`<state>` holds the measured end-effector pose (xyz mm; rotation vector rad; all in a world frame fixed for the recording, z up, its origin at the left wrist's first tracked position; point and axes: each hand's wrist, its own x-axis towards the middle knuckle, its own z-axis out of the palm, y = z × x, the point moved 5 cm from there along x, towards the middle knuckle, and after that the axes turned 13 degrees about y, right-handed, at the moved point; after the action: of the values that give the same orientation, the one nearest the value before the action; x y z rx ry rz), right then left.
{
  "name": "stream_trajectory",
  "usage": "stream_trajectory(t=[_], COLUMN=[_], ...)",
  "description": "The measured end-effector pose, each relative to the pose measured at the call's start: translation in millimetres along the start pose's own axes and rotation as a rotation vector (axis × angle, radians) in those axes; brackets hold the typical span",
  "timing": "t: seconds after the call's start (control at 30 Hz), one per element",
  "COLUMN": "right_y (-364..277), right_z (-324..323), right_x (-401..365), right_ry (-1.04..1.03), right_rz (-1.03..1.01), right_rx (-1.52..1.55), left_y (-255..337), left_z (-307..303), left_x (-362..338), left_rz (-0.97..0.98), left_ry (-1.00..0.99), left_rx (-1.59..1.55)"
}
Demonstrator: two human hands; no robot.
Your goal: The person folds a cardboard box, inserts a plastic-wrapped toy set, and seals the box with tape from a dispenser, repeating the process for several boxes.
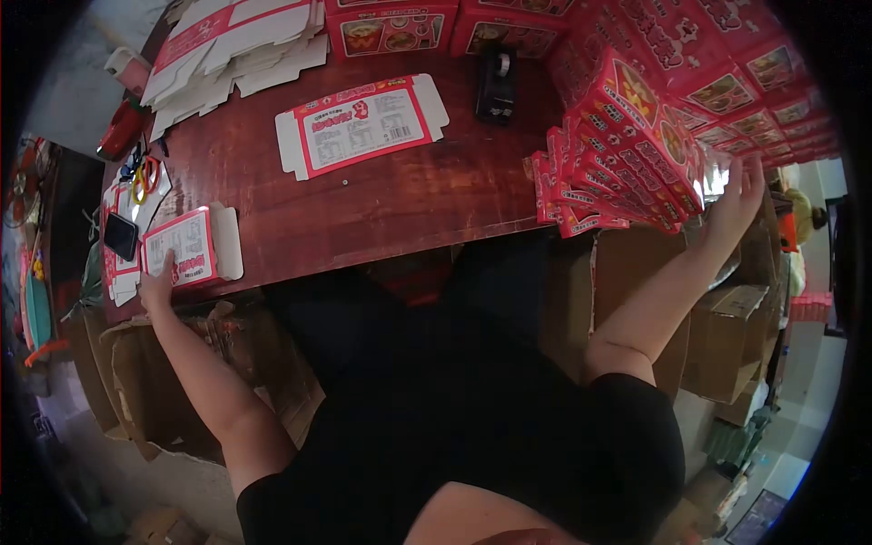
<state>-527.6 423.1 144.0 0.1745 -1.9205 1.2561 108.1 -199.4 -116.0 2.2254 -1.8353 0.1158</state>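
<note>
At the table's front left, my left hand (156,286) is on a flattened red-and-white carton (182,247), one digit lying over its printed face and the other fingers mostly hidden. My right hand (740,195) is raised at the right end of a leaning pile of red printed boxes (627,150). Its fingers are stretched out beside something shiny and clear (715,173), and no firm hold shows. Between the hands, a separate flat carton (368,124) lies printed side up on the dark red table (363,213).
Flat cartons (236,50) are piled at the back left. A black tape dispenser (496,86) stands near more red boxes (391,32). Yellow-handled scissors (145,180) and a phone (121,236) lie at left. Brown cardboard boxes (727,341) stand below the table.
</note>
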Motion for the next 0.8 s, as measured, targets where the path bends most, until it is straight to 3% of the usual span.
stream_trajectory(t=[0.07,0.1,0.17,0.23,0.3,0.37,0.43,0.53,0.6,0.63,0.67,0.7,0.73,0.77,0.8], right_y=[-13,-38,-79,-99,-116,-140,-154,-178,-180,-178,-175,-172,-170,-163,-155], right_z=[-1,2,19,46,76,93,114,149,173,187,190,191,188,185,180], right_x=[-19,-37,-87,-137,-186,-222,-256,-301,-330,-340,-340,-336,-334,-332,-329], right_ry=[0.08,0.112,0.046,-0.214,-0.56,-0.736,-0.94,-1.201,-1.509,-1.577,-1.519,-1.46,-1.441,-1.39,-1.333], right_rz=[0.102,-0.054,-0.164,-0.36,-0.397,-0.281,-0.212,-0.115,0.293,0.253,0.267,0.275,0.392,0.363,0.333], right_rx=[0.527,0.57,0.643,0.685,0.597,0.762,0.726,0.693,0.896,0.922,0.855,0.791,0.867,0.87,0.871], left_y=[8,16,31,44,73,110,153,212,240,250,258,260,262,263,265], left_z=[-9,-21,-43,-65,-106,-152,-196,-231,-230,-234,-237,-222,-209,-198,-180], left_x=[-3,-9,-21,-35,-60,-94,-137,-191,-209,-222,-231,-229,-229,-230,-231], left_rz=[0.049,0.07,0.116,0.163,0.337,0.51,0.679,0.844,0.951,0.947,0.941,0.89,0.741,0.592,0.452], left_ry=[0.024,0.076,0.177,0.311,0.443,0.531,0.575,0.471,0.384,0.443,0.507,0.505,0.43,0.352,0.056], left_rx=[0.045,0.015,-0.042,-0.202,-0.275,-0.41,-0.607,-0.803,-0.925,-0.926,-0.927,-1.135,-1.194,-1.253,-1.331])
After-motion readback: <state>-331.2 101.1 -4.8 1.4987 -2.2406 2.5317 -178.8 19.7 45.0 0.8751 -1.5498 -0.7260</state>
